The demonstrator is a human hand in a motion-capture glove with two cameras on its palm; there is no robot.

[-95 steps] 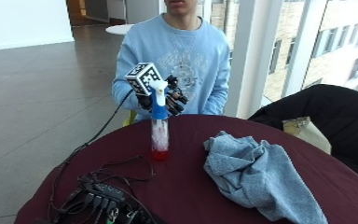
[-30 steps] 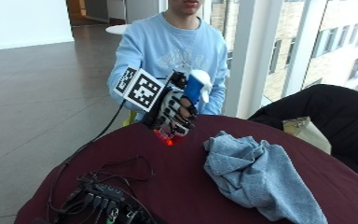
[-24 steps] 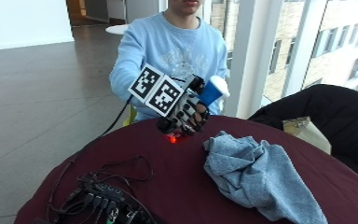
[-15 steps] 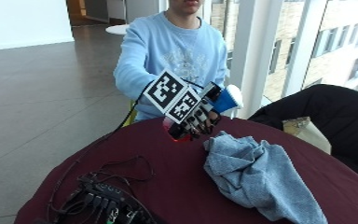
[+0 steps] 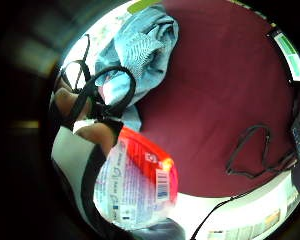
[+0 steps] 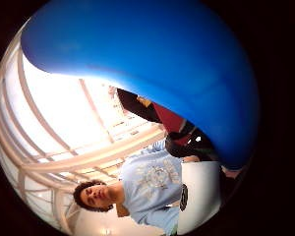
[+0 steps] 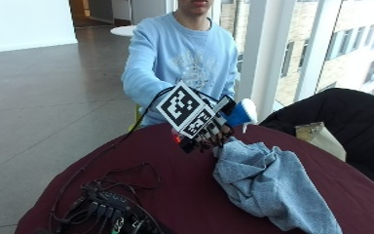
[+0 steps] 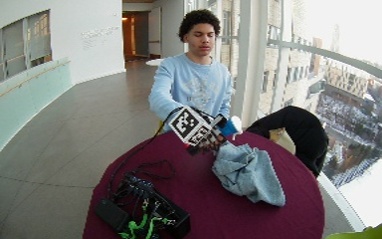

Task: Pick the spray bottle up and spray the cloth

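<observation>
Over the bench | our gloved right hand has swung the spray bottle from upright to tilted | fingers curled round it, blue head just past them over the cloth | red liquid inside.

You are sitting at a round counter covered in dark red, in a long curving corridor. Grey polished floor is stretching away behind you toward a lit doorway. On one side a white wall is running along, with pale green glass panels below it. On the other side tall windows with white frames are letting in bright daylight, and buildings are showing outside. A black chair is standing just beside the counter, and a small white round table is sitting farther back.
</observation>
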